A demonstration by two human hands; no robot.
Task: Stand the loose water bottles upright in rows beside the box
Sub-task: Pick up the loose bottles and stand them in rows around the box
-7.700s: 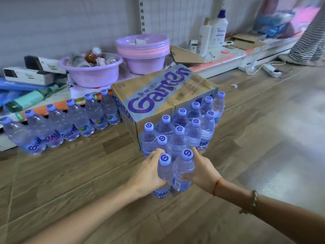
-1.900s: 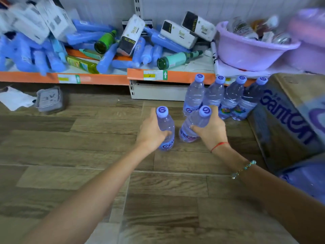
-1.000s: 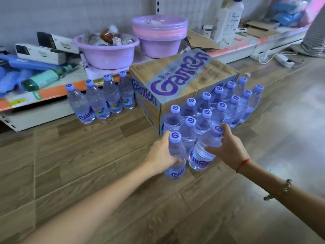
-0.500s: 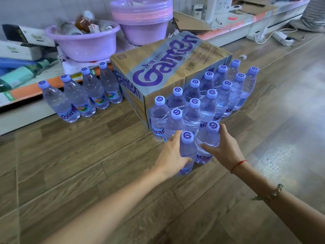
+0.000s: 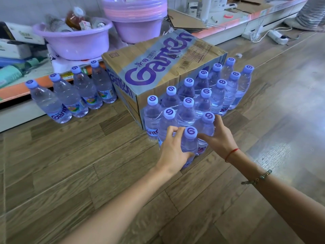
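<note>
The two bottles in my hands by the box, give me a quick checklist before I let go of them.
1. Left hand grips the near bottle: ok.
2. Right hand holds the second bottle: ok.
3. Near bottle upright, cap on top: ok.
4. Both bases flat on the floor: cannot tell, the hands hide them.
5. Both bottles set against the rows beside the box: ok.
6. Loose bottles left to bring: not ok, four stand on the box's other side.
</note>
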